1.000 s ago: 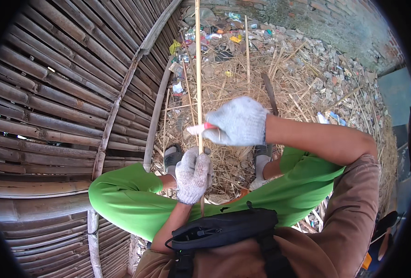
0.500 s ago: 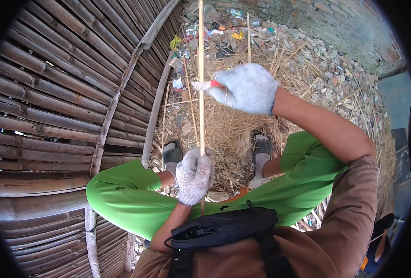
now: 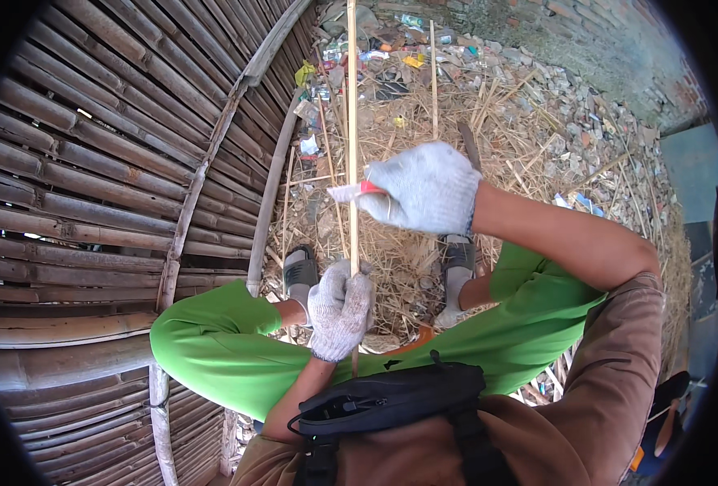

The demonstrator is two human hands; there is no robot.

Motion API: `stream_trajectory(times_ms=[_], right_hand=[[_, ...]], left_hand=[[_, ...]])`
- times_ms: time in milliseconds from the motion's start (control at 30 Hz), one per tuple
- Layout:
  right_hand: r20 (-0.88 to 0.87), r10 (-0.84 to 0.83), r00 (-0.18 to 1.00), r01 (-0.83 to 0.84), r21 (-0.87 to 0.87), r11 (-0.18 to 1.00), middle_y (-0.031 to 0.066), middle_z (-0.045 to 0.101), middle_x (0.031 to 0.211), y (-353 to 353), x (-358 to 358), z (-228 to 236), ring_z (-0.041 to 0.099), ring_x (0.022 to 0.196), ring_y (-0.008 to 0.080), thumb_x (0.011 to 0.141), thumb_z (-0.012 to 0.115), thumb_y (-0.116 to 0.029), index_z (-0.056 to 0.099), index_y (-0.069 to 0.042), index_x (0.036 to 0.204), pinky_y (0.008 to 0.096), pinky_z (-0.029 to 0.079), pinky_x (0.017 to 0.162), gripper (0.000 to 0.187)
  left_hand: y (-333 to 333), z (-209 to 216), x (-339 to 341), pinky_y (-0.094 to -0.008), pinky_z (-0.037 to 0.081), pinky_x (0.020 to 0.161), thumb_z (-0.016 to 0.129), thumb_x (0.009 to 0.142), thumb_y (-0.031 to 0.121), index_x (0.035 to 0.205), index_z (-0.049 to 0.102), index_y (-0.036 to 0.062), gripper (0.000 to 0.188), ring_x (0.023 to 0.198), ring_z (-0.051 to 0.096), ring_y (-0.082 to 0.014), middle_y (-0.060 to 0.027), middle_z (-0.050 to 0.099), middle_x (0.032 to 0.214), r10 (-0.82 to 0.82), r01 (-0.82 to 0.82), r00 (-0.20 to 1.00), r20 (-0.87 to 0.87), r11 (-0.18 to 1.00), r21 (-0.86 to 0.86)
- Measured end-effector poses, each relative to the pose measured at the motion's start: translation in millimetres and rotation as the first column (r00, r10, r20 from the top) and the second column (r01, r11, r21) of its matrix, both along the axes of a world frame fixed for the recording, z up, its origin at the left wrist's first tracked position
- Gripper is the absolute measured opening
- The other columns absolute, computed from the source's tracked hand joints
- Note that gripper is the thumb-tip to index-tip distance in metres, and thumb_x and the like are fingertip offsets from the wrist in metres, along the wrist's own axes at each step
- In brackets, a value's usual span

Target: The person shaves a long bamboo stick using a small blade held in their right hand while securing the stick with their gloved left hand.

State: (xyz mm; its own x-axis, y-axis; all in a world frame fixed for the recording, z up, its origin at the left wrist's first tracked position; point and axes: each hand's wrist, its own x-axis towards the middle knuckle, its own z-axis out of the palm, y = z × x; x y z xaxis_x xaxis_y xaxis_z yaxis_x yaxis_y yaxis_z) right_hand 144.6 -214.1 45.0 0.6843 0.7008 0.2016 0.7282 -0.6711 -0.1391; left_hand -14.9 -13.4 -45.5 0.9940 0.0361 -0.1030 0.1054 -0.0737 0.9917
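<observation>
A long, thin pale bamboo strip [image 3: 352, 97] runs from my lap away from me, past the top edge of the view. Near my left knee my gloved left hand [image 3: 340, 312] is closed around its lower part. Farther up, my gloved right hand [image 3: 425, 190] is closed on a small knife-like tool [image 3: 345, 194] with a flat pale end and a red part. That flat end crosses the strip from the right, at or touching it. Most of the tool is hidden inside the glove, so its exact kind cannot be made out.
A wall of bamboo slats [image 3: 116, 178] stands close on my left. Straw and shavings [image 3: 399, 300] cover the ground around my sandalled feet. Rubble and litter [image 3: 423, 49] lie farther off, before a brick wall [image 3: 610, 49]. A black bag [image 3: 391, 397] hangs at my waist.
My right hand has moved down along the bamboo strip toward me, with the red tool still in it. My left hand keeps its place on the strip.
</observation>
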Motion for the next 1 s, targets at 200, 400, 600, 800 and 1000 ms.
stream_trajectory(times_ms=[200, 400, 600, 800, 1000], right_hand=[[-0.147, 0.037, 0.988, -0.043, -0.043, 0.998, 0.0159, 0.070, 0.069, 9, -24, -3, 0.073, 0.063, 0.0379, 0.102, 0.058, -0.054, 0.073, -0.013, 0.089, 0.0535, 0.058, 0.058, 0.046], [-0.169, 0.126, 0.978, -0.131, -0.023, 0.991, 0.0141, 0.071, 0.068, 9, -32, -20, 0.073, 0.064, 0.0366, 0.103, 0.057, -0.056, 0.073, -0.017, 0.089, 0.0520, 0.059, 0.059, 0.044], [-0.102, 0.014, 0.995, -0.021, -0.068, 0.997, 0.0128, 0.065, 0.061, 7, -2, 5, 0.067, 0.052, 0.0335, 0.104, 0.060, -0.049, 0.069, -0.014, 0.087, 0.0475, 0.052, 0.046, 0.040], [0.073, -0.094, 0.993, 0.092, 0.040, 0.995, 0.0211, 0.070, 0.072, -21, 50, 26, 0.073, 0.070, 0.0420, 0.108, 0.050, -0.054, 0.074, -0.009, 0.089, 0.0547, 0.059, 0.065, 0.055], [0.129, -0.173, 0.976, 0.173, 0.015, 0.985, 0.0234, 0.075, 0.092, -47, 103, 52, 0.075, 0.089, 0.0417, 0.109, 0.047, -0.059, 0.076, -0.008, 0.104, 0.0549, 0.059, 0.084, 0.059]], left_hand=[[2, -5, 3, -0.0256, 0.046, 0.047, 0.061, 0.108, 0.019, 0.114, 0.065, 0.0005, 0.020, 0.050, 0.056, -0.0064, -0.0006, 0.061, 0.064, -0.003, -0.015, 0.992, 0.130, 0.990, 0.141], [4, -10, 5, -0.0263, 0.048, 0.048, 0.063, 0.107, 0.019, 0.113, 0.066, -0.0011, 0.021, 0.051, 0.057, -0.0054, -0.0008, 0.064, 0.065, 0.029, -0.073, 0.975, 0.220, 0.979, 0.193], [8, -8, -3, -0.0256, 0.048, 0.049, 0.063, 0.107, 0.019, 0.116, 0.066, -0.0003, 0.022, 0.053, 0.058, -0.0049, -0.0006, 0.065, 0.067, 0.040, -0.040, 0.994, 0.103, 0.999, -0.003], [2, -7, -6, -0.0274, 0.052, 0.055, 0.064, 0.106, 0.020, 0.116, 0.068, 0.0021, 0.020, 0.057, 0.061, -0.0073, -0.0025, 0.066, 0.067, -0.040, 0.010, 0.985, 0.165, 0.984, 0.177], [-5, 2, -7, -0.0290, 0.053, 0.057, 0.067, 0.105, 0.024, 0.115, 0.069, 0.0035, 0.023, 0.057, 0.061, -0.0083, -0.0036, 0.065, 0.066, -0.066, 0.031, 0.988, 0.138, 0.970, 0.241]])
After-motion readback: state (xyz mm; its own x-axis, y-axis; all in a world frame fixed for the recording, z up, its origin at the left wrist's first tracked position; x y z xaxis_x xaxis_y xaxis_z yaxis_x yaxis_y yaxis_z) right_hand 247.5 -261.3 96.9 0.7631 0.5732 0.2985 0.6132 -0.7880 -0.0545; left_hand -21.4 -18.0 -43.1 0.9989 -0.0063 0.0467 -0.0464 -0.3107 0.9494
